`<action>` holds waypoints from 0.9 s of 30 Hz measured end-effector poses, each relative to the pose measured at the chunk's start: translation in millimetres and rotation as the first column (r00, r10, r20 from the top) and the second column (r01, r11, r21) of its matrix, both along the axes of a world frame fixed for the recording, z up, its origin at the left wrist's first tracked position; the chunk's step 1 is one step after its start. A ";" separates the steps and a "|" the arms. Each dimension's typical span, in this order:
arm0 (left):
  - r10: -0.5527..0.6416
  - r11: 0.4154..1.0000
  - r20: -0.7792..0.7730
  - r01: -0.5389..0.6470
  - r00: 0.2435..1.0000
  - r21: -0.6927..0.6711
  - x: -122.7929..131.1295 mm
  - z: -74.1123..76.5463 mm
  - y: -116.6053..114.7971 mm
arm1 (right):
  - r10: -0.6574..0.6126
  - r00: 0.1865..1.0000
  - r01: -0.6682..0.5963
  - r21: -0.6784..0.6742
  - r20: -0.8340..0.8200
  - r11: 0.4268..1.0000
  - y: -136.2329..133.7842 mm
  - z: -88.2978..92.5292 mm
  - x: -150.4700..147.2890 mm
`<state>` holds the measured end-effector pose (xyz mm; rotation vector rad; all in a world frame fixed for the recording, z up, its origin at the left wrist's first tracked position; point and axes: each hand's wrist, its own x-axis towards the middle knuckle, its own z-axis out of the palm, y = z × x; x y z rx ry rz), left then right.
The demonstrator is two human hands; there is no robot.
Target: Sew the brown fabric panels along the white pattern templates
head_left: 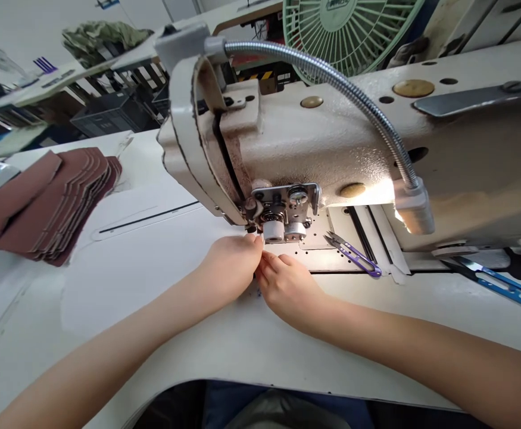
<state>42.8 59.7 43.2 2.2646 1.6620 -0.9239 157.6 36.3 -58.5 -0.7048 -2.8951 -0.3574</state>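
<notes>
My left hand (231, 265) is at the needle area of a sewing machine (282, 143), its thumb and fingers pinched together just under the machine head. Touching it or nearly so, my right hand (291, 292) has its fingers curled and pressed together at the same spot. Whatever lies between the fingertips is hidden or too small to name. Left of the machine a white sheet (144, 268) with a long dark slot lies flat, partly under my left arm. Purple thread snips (353, 253) rest on the machine bed, right of my right hand.
Brown fabric pieces (59, 202) lie stacked at the left. Blue-handled snips (505, 289) are on the table's right. A flexible lamp (412, 205) arches over the machine arm and lights the bed. Behind stand a green fan (349, 36) and a grey crate (108, 113).
</notes>
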 end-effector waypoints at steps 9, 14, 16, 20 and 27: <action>0.007 0.988 0.076 -0.019 0.997 0.155 2.7 -12.1 -4.3 | -0.067 0.997 0.063 -0.134 -0.030 0.989 5.3 4.6 -0.2; 0.044 0.973 0.101 -0.066 0.994 0.222 -4.3 -18.6 -2.4 | -0.097 0.987 0.081 -0.128 -0.125 0.989 6.9 -2.3 0.2; 0.027 0.972 0.114 -0.052 0.993 0.229 -8.9 -17.0 -5.6 | -0.077 0.979 0.060 -0.097 -0.187 0.993 4.7 -4.8 3.4; -0.034 0.969 0.142 -0.002 0.989 0.246 -17.9 -14.3 -17.0 | -0.003 0.955 -0.021 -0.076 -0.298 0.997 -0.7 -6.3 9.4; 0.016 0.977 0.189 -0.056 0.982 0.206 -14.8 -28.4 -17.2 | -0.055 0.970 0.005 -0.205 -0.236 0.979 6.8 -4.6 3.6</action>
